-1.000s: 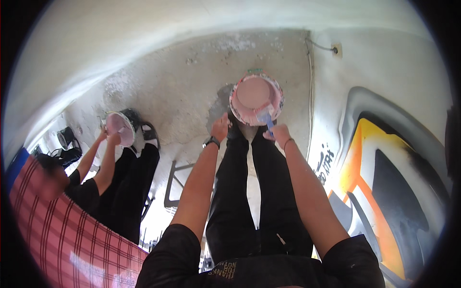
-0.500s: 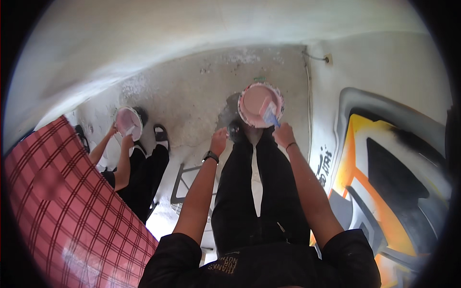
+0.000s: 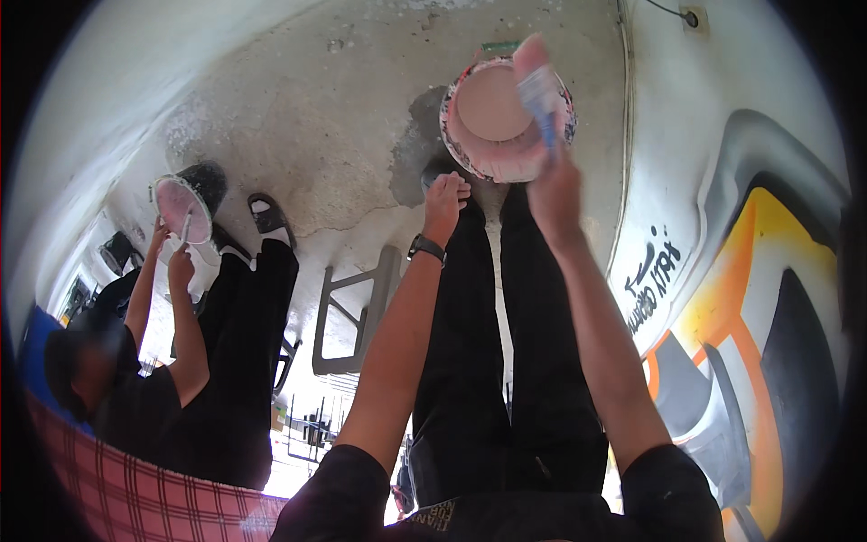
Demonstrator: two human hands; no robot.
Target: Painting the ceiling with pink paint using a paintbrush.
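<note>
On the stained concrete floor (image 3: 307, 154), near its right edge and a mural-painted wall (image 3: 668, 163), a bucket (image 3: 488, 155) of pink paint (image 3: 492, 107) stands just beyond a person's feet. The right hand (image 3: 553, 185), at its near right side, is wrapped round the blue handle of a brush (image 3: 539, 95), whose pink-coated bristles pass across the bucket's right rim. The left hand (image 3: 446, 194) hangs to the bucket's near left, fingers curled; from where I stand, I cannot tell how tightly, or whether the palm holds anything. Brush and right hand are blurred, covering part of the rim. Toward the floor's left edge, a co-worker's hands (image 3: 181, 267) work at a second bucket (image 3: 215, 185), their slender tool hard to make out.
</note>
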